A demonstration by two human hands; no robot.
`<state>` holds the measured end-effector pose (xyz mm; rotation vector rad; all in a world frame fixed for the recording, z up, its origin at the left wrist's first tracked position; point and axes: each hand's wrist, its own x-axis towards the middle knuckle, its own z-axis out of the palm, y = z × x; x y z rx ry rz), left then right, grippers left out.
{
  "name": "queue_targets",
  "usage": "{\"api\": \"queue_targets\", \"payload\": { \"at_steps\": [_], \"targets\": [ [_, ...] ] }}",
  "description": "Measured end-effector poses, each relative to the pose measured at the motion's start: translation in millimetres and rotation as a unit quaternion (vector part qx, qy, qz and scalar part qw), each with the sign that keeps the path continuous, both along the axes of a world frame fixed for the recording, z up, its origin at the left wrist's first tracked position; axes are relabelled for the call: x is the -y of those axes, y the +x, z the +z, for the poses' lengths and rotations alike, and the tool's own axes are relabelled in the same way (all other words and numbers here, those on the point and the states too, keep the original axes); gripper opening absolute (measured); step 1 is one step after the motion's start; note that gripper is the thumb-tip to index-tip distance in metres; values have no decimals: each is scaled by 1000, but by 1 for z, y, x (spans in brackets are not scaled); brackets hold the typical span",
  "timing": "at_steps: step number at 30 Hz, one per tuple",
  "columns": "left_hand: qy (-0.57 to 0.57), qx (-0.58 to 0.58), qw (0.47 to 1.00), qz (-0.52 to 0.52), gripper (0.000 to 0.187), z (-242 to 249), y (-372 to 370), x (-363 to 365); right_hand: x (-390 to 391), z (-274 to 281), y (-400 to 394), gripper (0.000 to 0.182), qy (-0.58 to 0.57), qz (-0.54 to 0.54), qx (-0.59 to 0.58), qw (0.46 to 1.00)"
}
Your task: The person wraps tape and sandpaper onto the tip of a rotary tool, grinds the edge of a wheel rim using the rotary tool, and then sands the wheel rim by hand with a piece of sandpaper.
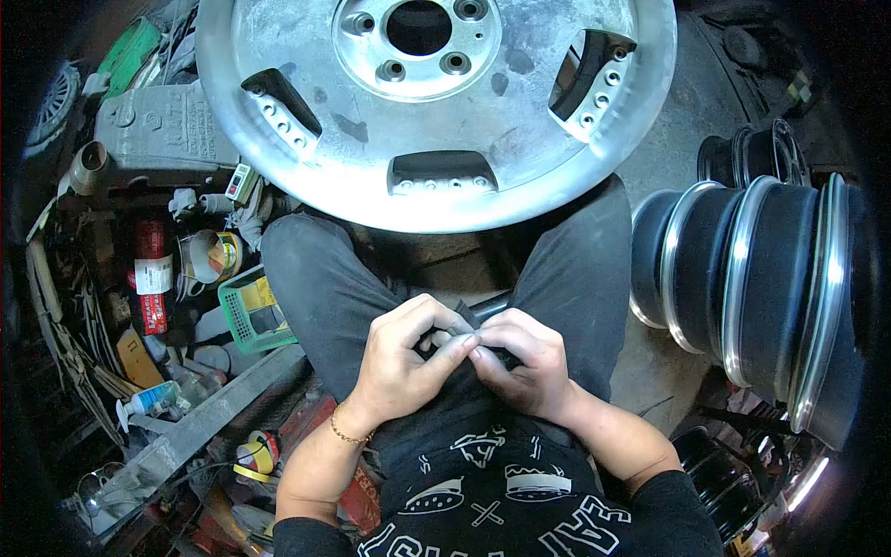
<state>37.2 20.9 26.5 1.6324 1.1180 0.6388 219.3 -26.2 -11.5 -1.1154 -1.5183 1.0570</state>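
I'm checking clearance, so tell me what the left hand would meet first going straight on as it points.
The right hand, most likely: the left hand points across at it, and the two look to be touching or nearly so, though depth is unclear.

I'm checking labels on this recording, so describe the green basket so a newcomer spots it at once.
Start at the large silver wheel at the top. Go down-left to the left trouser leg; the green basket lies beside it. Its green openwork wall sets it apart.
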Motion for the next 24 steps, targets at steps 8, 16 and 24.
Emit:
{"api": "queue_targets", "payload": {
  "at_steps": [8,16,24],
  "targets": [
    [-18,-21,1000,13,11,-4,-1,1,-1,4,-3,18,19,-10,40,999],
    [-60,74,995,-30,10,-18,-13,-6,-4,-9,4,13,-59,40,-44,997],
    [-69,133,989,12,7,-16,-22,-10,-6,-3,0,11,-82,43,-48,995]
  ]
}}
